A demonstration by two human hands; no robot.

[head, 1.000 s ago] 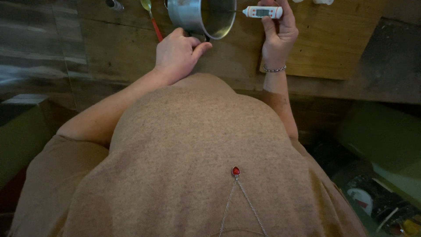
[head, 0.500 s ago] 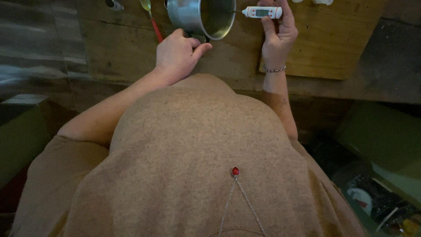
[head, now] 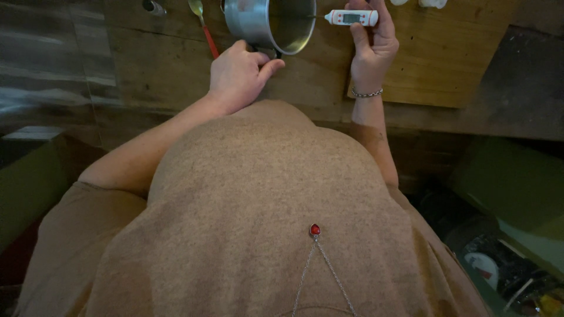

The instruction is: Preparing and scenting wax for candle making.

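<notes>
Nearest cam: tan knit top [head: 247,223] fills most of frame, thin chain w/ small red pendant [head: 315,229] hanging mid-chest. Both forearms run up from shoulders to the desk [head: 147,76], dark worn wood.

L hand [head: 238,76]: resting at near side of steel pot [head: 270,23], fingers curled closed round the pot's dark handle stub [head: 267,53], thumb out to the right touching it. Rest of handle hidden under the hand, can't tell how firm the grip is.

R hand [head: 373,50]: raised over near edge of light wooden board [head: 446,58], beaded bracelet [head: 367,93] on wrist. Fingers closed, pinching a white digital thermometer [head: 352,17] by its body, held horiz. Grey display faces cam, red marks at left end. Thin metal probe [head: 319,16] points left, crosses pot rim and goes inside. Tip not visible, can't tell if it touches contents or wall.

Pot: upright, on desk, just left of board, top cut off by frame edge. Inside looks dim, contents unclear.

Further left of pot: spoon [head: 202,26] w/ red handle, metal bowl end away from cam, lying on desk just beside pot, not touching hand. Small metal object [head: 154,7] at top edge, further left, too cropped to ID.

Top right edge of board: white bits [head: 432,3], cropped.

Lower right, below desk level: dark clutter [head: 499,270], blurry.
</notes>
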